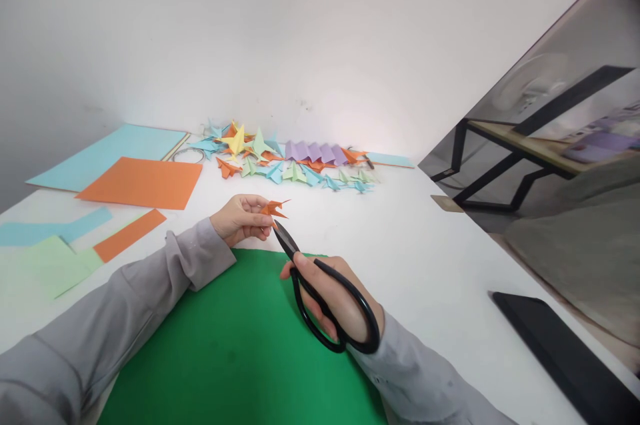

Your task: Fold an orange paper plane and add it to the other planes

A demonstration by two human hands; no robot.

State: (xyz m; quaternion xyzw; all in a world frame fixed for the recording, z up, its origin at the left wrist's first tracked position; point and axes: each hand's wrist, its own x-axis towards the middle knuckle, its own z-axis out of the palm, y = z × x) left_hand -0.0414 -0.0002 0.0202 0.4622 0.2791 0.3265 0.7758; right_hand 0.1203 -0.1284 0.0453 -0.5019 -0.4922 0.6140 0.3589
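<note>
Between the thumb and fingers of my left hand (243,219) is a small folded orange paper figure (273,209) with thin pointed ends sticking out to the right. My right hand (345,295) grips black-handled scissors (286,240), with its fingers in and around the loops. The blades point up and left, and their tips reach the lower edge of the orange figure. Whether the tips touch the paper I cannot tell. Both hands are above the far part of a green sheet (240,338) on the white table.
Several folded paper figures (295,173) and a pleated purple strip (315,153) lie along the wall. On the left are a blue sheet (115,151), an orange sheet (145,183) and paper scraps (65,258). A black flat object (555,345) lies at right.
</note>
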